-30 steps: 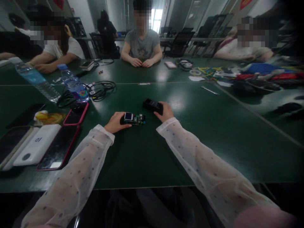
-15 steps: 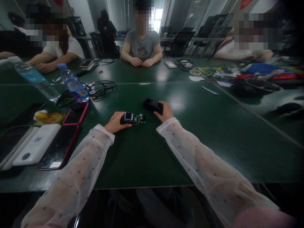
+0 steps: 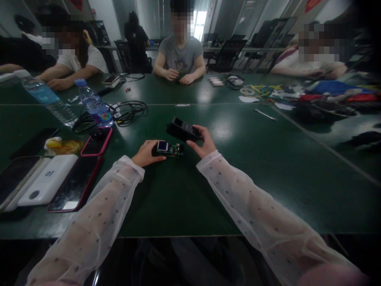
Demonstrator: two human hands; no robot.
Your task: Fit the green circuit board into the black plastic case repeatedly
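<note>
My left hand [image 3: 148, 153] grips one end of a small green circuit board [image 3: 172, 149] with a square dark screen [image 3: 162, 145] facing up. Chips and connectors stick out at the board's right end. Between the thumb and fingers of my right hand [image 3: 204, 142] is a black plastic casing [image 3: 183, 129] with a rectangular window opening near its far left end. The casing is tilted and lies just beyond the board, with a narrow gap between them. What is under the board is hidden by my left fingers.
Phones [image 3: 76, 183], a white power bank [image 3: 48, 178] and a pink-cased phone [image 3: 97, 142] lie at left. Two water bottles [image 3: 94, 104] stand beside coiled black cables [image 3: 131, 111]. A wrench [image 3: 266, 114] and a heap of wires [image 3: 268, 92] are at right. People sit across the table [image 3: 232, 190].
My right hand has shifted the black casing a little left and tilted it, so its window opening shows more. My left hand and the circuit board stay nearly where they were.
</note>
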